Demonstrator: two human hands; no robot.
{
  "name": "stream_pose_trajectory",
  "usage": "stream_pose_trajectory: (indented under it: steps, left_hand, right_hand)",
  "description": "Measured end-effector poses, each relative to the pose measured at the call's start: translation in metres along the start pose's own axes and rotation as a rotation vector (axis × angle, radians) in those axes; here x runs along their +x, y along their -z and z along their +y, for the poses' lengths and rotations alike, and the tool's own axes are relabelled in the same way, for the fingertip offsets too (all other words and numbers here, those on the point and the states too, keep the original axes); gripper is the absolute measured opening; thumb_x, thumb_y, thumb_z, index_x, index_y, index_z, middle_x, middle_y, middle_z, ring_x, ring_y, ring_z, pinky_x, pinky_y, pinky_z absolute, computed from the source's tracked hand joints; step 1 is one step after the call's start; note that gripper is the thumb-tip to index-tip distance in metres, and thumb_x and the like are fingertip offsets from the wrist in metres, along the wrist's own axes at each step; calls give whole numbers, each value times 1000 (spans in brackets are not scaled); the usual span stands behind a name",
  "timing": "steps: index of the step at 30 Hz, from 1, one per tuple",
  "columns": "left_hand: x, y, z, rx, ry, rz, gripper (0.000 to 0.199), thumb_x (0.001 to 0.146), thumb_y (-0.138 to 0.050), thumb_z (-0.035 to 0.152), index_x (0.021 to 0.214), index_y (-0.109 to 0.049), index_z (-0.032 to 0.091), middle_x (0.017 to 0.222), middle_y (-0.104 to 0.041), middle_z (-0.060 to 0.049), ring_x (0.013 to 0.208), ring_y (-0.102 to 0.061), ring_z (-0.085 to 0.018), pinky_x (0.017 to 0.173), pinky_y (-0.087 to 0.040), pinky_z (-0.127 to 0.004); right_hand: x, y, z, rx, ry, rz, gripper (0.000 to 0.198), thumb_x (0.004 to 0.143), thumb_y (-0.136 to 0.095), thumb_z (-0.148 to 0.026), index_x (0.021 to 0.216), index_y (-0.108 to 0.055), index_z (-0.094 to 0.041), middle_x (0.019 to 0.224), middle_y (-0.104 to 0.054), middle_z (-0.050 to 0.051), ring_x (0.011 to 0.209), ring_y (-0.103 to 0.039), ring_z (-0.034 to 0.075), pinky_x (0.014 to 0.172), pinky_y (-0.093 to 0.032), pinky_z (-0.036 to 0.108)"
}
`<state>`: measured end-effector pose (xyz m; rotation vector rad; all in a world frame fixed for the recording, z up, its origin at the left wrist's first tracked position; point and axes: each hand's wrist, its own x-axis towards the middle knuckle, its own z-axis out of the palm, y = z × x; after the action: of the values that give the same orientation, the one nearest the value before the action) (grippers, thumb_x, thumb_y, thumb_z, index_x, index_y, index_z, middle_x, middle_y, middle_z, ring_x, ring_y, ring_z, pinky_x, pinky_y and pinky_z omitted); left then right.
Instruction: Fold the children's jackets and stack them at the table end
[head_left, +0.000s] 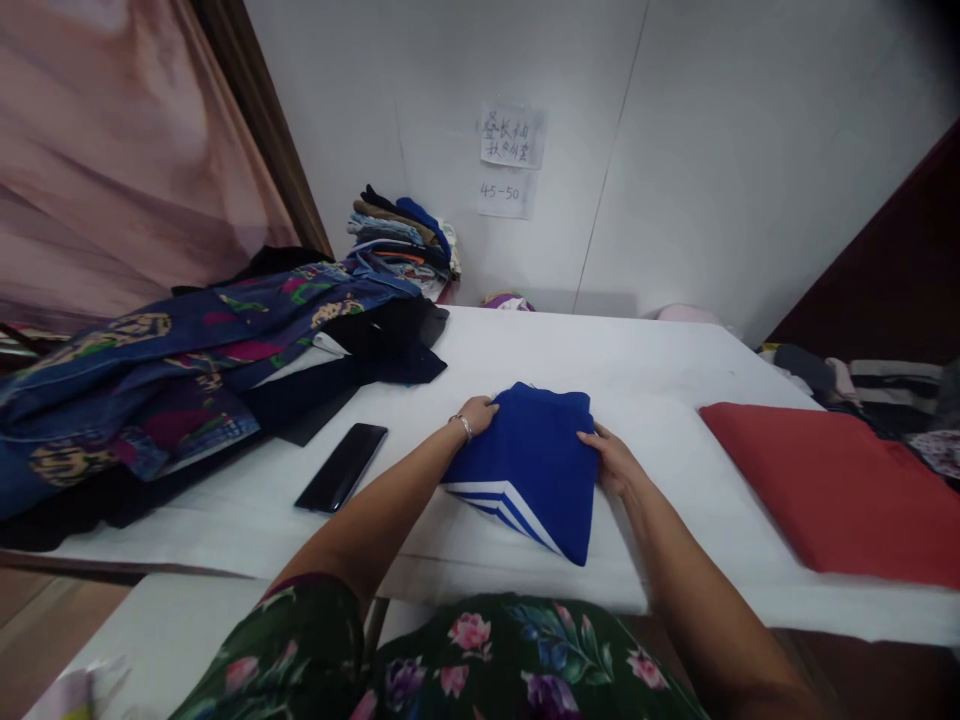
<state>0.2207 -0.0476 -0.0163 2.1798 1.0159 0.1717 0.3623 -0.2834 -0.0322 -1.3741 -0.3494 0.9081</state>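
Now both hands clasp the folded blue cloth by opposite edges over the white table.

A hand could slide across the bare white desk behind the blue garment or between the right hand and the folded red cloth, but to the left the flat black phone and, beyond it, the bulky heap of clothes stand in the way.
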Motion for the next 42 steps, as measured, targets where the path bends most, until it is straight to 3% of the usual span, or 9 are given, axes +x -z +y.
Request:
stream_pose_trajectory:
  steps: [4,9,15,18,23,27,30,37,42]
  left_hand:
    - [12,5,7,-19,-83,0,22,83,-53,31,88,-71,19,92,-72,-4,90,-64,-20,79,-46,-26]
    - [17,-3,4,12,-54,-27,15,77,-61,28,80,-72,18,93,-72,-8,94,-64,-25,83,-45,-29]
    - [0,15,-10,-2,11,67,36,79,-61,43,102,-69,17,108,-70,-10,101,-62,-25,85,-44,-28]
    - [-29,32,-24,-54,8,177,38,83,-52,45,106,-66,18,106,-70,-9,96,-64,-21,82,-45,-26]
    - [-105,36,-44,-217,4,284,33,82,-48,51,78,-64,23,72,-68,-2,63,-61,-16,61,-46,-25]
    - [-157,12,-54,-400,162,89,44,75,-46,65,69,-60,24,63,-66,-4,51,-58,-17,51,-45,-29]
    - [-177,-4,-53,-581,353,-93,49,66,-52,72,79,-62,26,81,-73,-8,58,-65,-20,54,-51,-33]
    - [-167,-13,-22,-953,485,-88,46,73,-59,64,101,-60,28,106,-72,-8,92,-69,-22,74,-57,-32]
    - [-125,-21,1,-1109,385,150,48,68,-75,36,110,-56,21,106,-69,-8,93,-67,-23,70,-56,-31]
  right_hand:
    - [-4,2,-3,55,-48,-16,46,69,-69,-28,114,-59,-20,100,-72,7,87,-68,23,75,-57,35]
    - [-3,2,0,81,-14,63,60,63,-72,-21,121,-55,-20,94,-73,6,88,-68,24,77,-56,36]
    - [-9,5,-1,5,30,44,54,69,-71,-31,120,-56,-21,103,-71,8,95,-67,25,76,-56,38]
    - [-12,9,-4,53,-51,-54,40,74,-69,-34,111,-61,-21,104,-71,8,95,-67,23,75,-56,34]
    - [-10,11,-8,95,-156,-125,29,79,-64,-36,103,-65,-21,104,-71,8,96,-67,22,79,-57,32]
    - [-8,7,-7,109,-135,-150,35,77,-66,-37,108,-63,-21,107,-70,8,101,-66,25,83,-57,36]
    - [-7,5,-4,139,-118,-155,38,75,-69,-30,111,-61,-24,106,-71,5,97,-67,22,83,-57,34]
    - [-4,4,6,292,-64,-16,49,67,-68,-11,113,-59,-27,88,-72,-2,77,-68,17,71,-58,29]
    - [-2,8,10,460,-138,87,36,66,-64,-6,99,-62,-21,79,-72,-1,70,-68,16,68,-59,28]
